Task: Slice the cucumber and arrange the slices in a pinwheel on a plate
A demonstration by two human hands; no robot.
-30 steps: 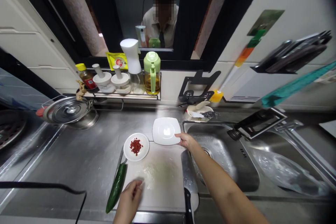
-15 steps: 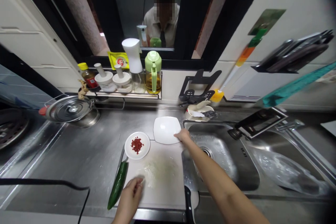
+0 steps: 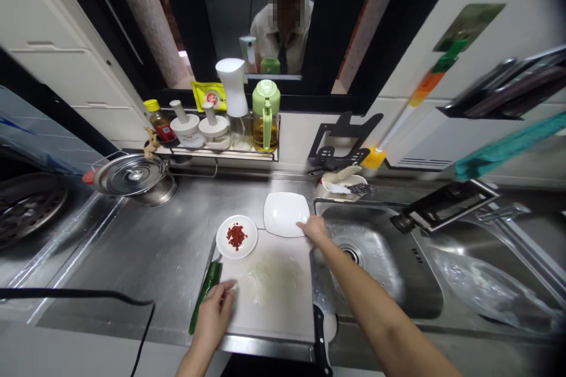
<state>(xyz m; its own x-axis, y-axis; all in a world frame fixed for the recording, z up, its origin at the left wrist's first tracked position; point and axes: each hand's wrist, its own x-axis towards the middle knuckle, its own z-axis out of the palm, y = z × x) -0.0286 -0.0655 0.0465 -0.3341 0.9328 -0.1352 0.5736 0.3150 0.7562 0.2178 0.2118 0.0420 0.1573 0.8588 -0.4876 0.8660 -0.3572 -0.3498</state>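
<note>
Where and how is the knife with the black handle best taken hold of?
Probably grip the knife by its black handle, coming from the near side: the handle lies nearest the camera, with the blade beyond it.

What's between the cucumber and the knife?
In the head view, the cutting board lies between them, with the left hand over its side nearer the cucumber.
</note>
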